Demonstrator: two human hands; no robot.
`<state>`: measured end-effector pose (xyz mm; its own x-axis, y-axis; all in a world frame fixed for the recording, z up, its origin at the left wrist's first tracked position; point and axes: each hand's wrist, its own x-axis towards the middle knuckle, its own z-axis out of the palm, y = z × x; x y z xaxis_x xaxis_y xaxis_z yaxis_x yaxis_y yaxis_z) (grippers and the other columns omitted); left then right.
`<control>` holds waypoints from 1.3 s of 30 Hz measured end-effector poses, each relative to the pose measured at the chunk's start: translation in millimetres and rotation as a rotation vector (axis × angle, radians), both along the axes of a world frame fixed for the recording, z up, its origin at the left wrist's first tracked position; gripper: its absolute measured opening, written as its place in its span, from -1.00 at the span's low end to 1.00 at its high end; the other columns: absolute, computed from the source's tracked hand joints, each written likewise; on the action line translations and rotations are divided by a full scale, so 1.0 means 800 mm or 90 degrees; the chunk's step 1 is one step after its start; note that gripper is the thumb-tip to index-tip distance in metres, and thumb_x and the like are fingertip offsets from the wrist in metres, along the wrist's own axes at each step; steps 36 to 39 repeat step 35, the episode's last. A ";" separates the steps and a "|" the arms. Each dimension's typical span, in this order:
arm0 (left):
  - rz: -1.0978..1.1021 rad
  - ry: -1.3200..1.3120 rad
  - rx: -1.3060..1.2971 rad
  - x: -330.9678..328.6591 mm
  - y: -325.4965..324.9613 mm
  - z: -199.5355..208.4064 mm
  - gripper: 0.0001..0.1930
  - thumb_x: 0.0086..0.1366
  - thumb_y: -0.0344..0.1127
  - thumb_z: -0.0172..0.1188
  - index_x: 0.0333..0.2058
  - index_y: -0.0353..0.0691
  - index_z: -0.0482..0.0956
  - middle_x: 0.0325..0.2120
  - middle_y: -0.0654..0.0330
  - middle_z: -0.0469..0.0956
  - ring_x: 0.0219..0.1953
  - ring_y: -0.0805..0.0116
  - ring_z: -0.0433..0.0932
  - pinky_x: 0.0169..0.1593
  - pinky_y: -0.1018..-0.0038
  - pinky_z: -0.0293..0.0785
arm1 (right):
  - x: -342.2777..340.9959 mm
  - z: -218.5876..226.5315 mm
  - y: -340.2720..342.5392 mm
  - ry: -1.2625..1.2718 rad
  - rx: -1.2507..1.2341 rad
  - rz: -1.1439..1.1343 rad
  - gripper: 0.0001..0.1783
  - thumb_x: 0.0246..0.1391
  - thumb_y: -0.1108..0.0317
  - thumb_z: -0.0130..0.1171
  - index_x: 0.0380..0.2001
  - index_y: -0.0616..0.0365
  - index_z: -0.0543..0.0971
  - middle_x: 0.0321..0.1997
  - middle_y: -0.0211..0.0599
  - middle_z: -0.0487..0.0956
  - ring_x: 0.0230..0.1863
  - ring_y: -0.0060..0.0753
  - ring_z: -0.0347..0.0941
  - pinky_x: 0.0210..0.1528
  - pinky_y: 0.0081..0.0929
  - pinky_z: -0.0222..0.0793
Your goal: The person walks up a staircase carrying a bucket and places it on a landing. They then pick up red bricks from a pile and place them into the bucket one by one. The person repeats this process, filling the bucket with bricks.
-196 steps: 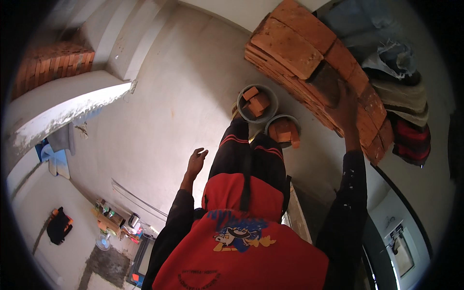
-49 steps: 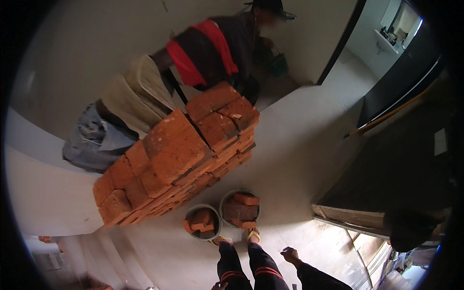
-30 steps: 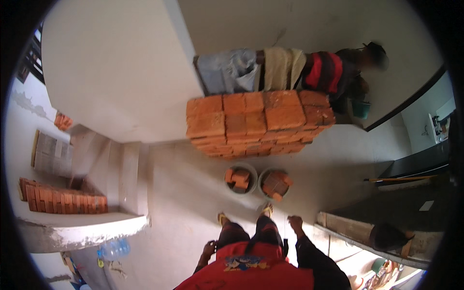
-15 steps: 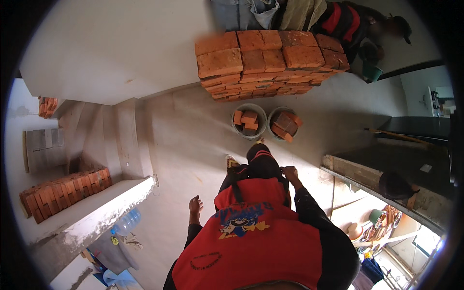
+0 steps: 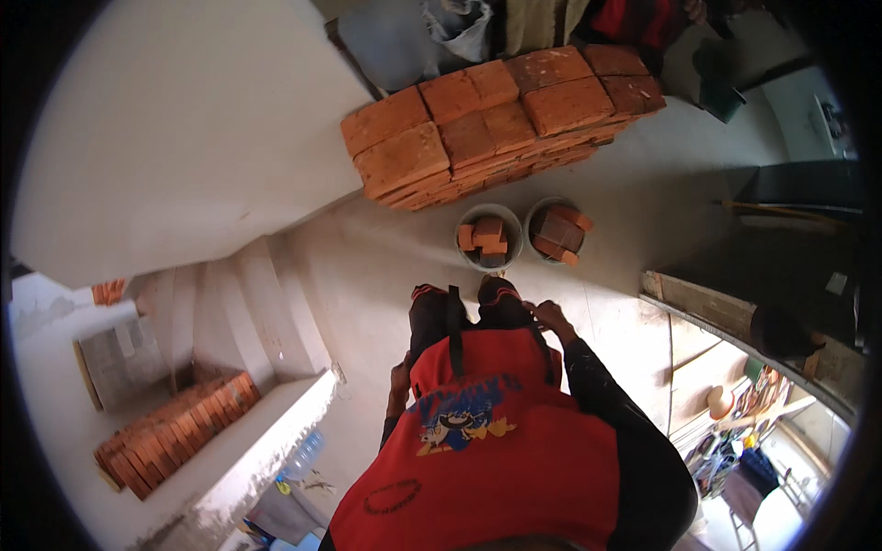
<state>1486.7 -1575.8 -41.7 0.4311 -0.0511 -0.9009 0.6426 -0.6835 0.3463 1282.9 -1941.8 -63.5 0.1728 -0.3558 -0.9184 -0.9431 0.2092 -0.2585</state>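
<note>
My right hand point(image 5: 552, 318) is beside my right thigh, at the dark trousers point(image 5: 503, 309); its fingers look curled together, and whatever they may hold is too small to make out. Down at my left side, my left hand point(image 5: 399, 382) lies close against the red top point(image 5: 514, 441), its fingers partly hidden. Just ahead of my feet stand two round buckets side by side. The left bucket point(image 5: 462, 253) and the right bucket point(image 5: 530, 241) both contain several orange-red bricks. Neither hand touches them.
Beyond the buckets rises a long stack of bricks point(image 5: 482, 115), with a person point(image 5: 634, 20) behind it. More bricks point(image 5: 179, 432) stand in a row on a ledge at the left, near steps point(image 5: 243, 308). A raised slab edge point(image 5: 698, 308) runs along the right.
My view has turned and shifted, so the brick stack looks tilted. My left hand has come in from out at the side to my thigh. The right hand stays by its thigh.
</note>
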 end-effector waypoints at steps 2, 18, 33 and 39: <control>-0.227 -0.039 0.016 0.030 0.001 -0.016 -0.57 0.15 0.00 0.06 -0.21 -0.28 0.44 -0.38 0.02 0.55 -0.37 0.15 0.54 -0.34 0.34 0.47 | 0.036 0.040 0.007 0.076 -0.040 0.182 -0.31 -0.09 -0.26 0.04 -0.52 0.31 0.56 -0.53 -0.07 0.57 -0.52 -0.19 0.55 -0.39 -0.41 0.52; -0.690 0.143 -0.015 0.300 -0.104 0.111 -0.69 0.26 -0.12 -0.08 -0.38 -0.28 0.44 -0.53 0.11 0.47 -0.46 0.33 0.47 -0.32 0.41 0.39 | 0.096 0.117 0.183 -0.120 -0.211 0.135 -0.70 -0.13 0.16 0.07 -0.59 0.19 0.58 -0.47 -0.01 0.55 -0.36 -0.01 0.50 -0.31 -0.16 0.42; -1.154 -0.419 0.229 0.154 -0.175 -0.107 -0.40 0.04 0.17 0.13 -0.18 -0.26 0.30 -0.25 -0.05 0.29 -0.13 -0.03 0.26 -0.05 0.13 0.22 | 0.072 -0.490 0.120 0.012 -0.226 -0.596 -0.31 -0.01 0.01 0.09 0.00 0.37 0.24 -0.18 0.19 0.48 -0.11 0.12 0.42 -0.12 -0.16 0.33; -1.170 -0.405 0.481 0.133 -0.186 -0.122 -0.37 0.07 0.22 0.07 -0.10 -0.20 0.26 -0.15 -0.04 0.26 -0.04 0.02 0.23 0.03 0.16 0.17 | 0.110 -0.520 0.118 0.067 -0.193 -0.647 -0.26 -0.03 0.02 0.13 0.04 0.38 0.21 -0.16 0.17 0.48 -0.10 0.09 0.42 -0.09 -0.17 0.32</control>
